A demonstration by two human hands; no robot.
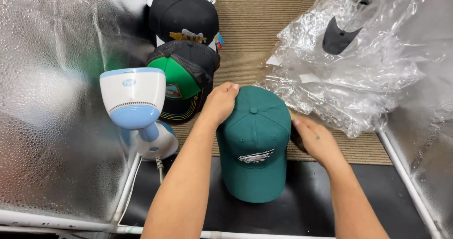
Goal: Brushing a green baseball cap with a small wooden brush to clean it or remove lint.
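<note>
**A:** ok going left to right, what's what here?

**B:** Far left is a shiny silver bubble-textured panel (52, 102), then a white and light blue handheld steamer (134, 102) standing on its base. Just behind it there's a green and black trucker cap (186, 86) and a black cap (184, 17) stacked further back on the tan ribbed mat (250, 27).

**A:** and the hands?

**B:** Left hand (221, 102) is curled over the back left edge of the green cap (255, 142), fingers bent onto the crown, gripping it. Right hand (315, 139) is against the cap's right side, fingers tucked in beside or under it, so can't tell how tight that hold is.

**A:** which way's the cap facing?

**B:** Dead centre, sitting half on the tan mat and half on the black surface (330, 196). Long axis runs near to far, brim pointing toward the wearer, white emblem on the front, button on top facing up.

**A:** right side?

**B:** Pile of crinkled clear plastic bags (358, 64), one with a dark brim-shaped piece (339, 37) inside.
</note>
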